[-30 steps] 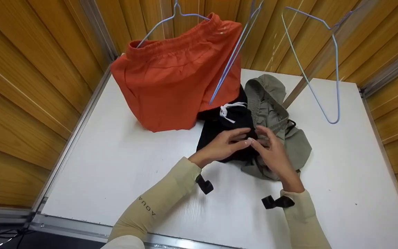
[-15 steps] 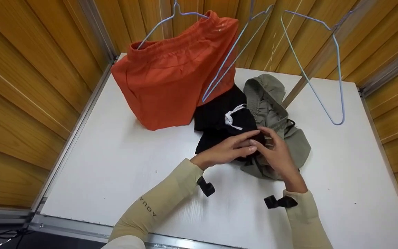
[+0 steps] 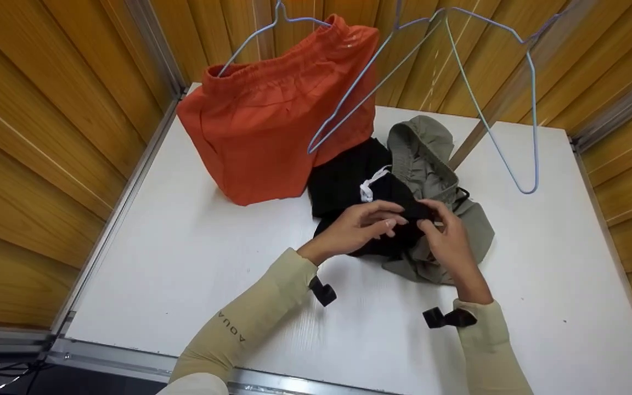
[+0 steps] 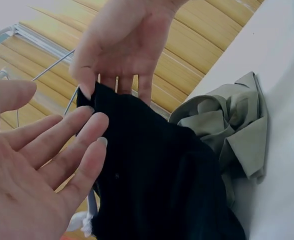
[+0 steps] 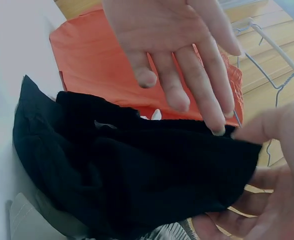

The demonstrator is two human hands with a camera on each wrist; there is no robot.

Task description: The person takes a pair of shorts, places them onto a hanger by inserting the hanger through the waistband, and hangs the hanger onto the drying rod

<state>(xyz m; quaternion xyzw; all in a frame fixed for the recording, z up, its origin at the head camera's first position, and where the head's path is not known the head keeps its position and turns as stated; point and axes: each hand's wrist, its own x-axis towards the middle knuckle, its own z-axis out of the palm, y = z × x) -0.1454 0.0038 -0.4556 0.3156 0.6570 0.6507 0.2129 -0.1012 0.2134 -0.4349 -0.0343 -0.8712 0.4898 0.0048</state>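
Black shorts (image 3: 340, 178) with a white drawstring (image 3: 367, 191) lie bunched in the middle of the white table. My right hand (image 3: 450, 241) pinches their upper edge between thumb and fingers, which shows in the right wrist view too. A short way left of that grip, my left hand (image 3: 351, 227) is spread with its palm toward the cloth. Its fingertips (image 4: 99, 130) come right at the edge of the black shorts (image 4: 152, 165) in the left wrist view, not curled round it. Grey-green shorts (image 3: 472, 227) lie crumpled under and beside the black ones.
Orange shorts (image 3: 272, 137) hang from a blue wire hanger (image 3: 250, 41) at the back left. A bare hanger (image 3: 368, 68) dangles before them, and another bare hanger (image 3: 534, 109) hangs farther right. Wood-panelled walls (image 3: 36, 137) enclose the white table (image 3: 184, 263).
My right hand has shifted right, drawing the black shorts' edge with it. My left hand went right, then back left, apart from the right hand. The middle hanger has swung, its lower end moving left.
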